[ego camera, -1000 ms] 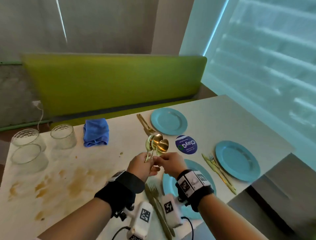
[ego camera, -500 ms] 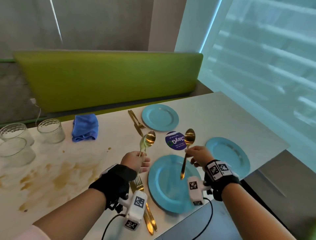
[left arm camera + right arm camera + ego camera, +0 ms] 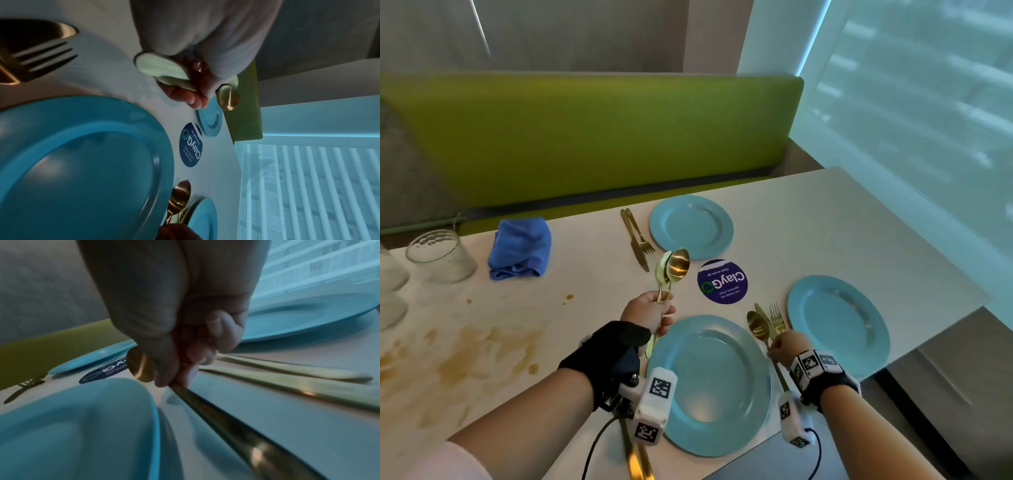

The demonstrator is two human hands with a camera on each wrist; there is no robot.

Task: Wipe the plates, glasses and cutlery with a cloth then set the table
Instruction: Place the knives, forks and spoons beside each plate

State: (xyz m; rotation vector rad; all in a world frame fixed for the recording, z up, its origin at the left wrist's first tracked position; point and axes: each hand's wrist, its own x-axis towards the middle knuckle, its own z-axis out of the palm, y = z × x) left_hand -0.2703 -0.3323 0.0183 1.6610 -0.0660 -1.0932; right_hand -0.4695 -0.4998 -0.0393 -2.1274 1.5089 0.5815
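White table; both hands fisted round gold spoons, bowls up

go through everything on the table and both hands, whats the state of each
left hand: grips two gold spoons, raised
right hand: holds one spoon low beside the knife and fork
near plate: flat, bare
right plate: flat, bare
far plate: flat, knife and fork beside it
blue cloth: bunched, untouched
glass: upright
table: brown stains

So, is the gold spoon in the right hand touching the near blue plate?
Cannot tell: in the head view the gold spoon lies beside the near blue plate.
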